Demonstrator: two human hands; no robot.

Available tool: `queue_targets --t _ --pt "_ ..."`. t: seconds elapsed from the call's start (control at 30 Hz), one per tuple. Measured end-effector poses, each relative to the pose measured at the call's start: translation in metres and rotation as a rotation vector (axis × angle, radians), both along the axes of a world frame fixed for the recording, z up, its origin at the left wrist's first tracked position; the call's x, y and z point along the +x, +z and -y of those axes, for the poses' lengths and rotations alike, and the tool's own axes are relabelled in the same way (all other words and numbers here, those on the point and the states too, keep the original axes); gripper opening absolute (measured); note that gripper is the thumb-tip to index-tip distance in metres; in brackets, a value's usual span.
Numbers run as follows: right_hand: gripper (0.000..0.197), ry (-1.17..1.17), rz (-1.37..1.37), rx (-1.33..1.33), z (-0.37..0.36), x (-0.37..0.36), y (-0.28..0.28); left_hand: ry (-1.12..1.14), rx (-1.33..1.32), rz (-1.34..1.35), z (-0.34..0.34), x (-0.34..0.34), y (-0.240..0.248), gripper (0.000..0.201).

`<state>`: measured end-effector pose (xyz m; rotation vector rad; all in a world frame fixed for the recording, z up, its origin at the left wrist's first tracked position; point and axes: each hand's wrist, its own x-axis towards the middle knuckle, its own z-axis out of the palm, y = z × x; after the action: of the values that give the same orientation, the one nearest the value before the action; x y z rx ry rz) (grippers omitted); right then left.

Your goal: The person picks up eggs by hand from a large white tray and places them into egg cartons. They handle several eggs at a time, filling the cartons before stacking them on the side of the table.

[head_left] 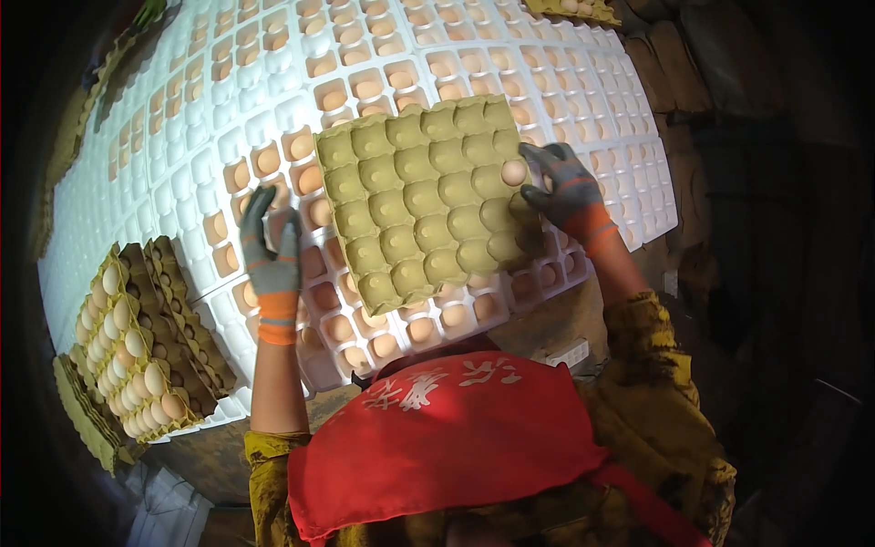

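Observation:
A greenish-yellow moulded egg tray [415, 196] lies tilted over white egg trays [264, 98] that hold brown eggs in many of their cells. My right hand [567, 193], in a grey and orange glove, is at its right edge. Thumb and fingertips close around one pale brown egg [514, 173] by the rightmost column; the tray's other cells hold none. My left hand [272, 251], gloved alike, is over the white trays left of the moulded tray. Its thumb and fingers are apart near an egg [280, 193]; contact is unclear.
Stacked moulded trays of eggs [135, 342] stand at the left edge, beside an empty moulded tray [82, 415]. Another moulded tray [572, 9] with eggs shows at the top. A red apron [447, 447] covers my front. Brown sacks [674, 68] lie at the right.

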<state>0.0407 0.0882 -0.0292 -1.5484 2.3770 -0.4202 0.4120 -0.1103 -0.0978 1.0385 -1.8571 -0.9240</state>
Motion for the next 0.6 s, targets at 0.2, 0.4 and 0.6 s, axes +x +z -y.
queue_targets --t 0.2,0.4,0.6 --pt "0.055 -0.061 0.507 -0.137 -0.003 -0.009 0.006 -0.160 0.426 -0.170 -0.061 -0.070 0.041 0.038" --pt "0.060 -0.122 1.312 -0.355 -0.006 0.019 0.022 -0.469 0.827 -0.401 -0.103 -0.121 0.069 0.035" --pt "0.047 -0.141 1.732 -0.366 0.016 0.005 -0.008 -0.268 -0.173 0.253 -0.106 -0.123 0.045 0.053"
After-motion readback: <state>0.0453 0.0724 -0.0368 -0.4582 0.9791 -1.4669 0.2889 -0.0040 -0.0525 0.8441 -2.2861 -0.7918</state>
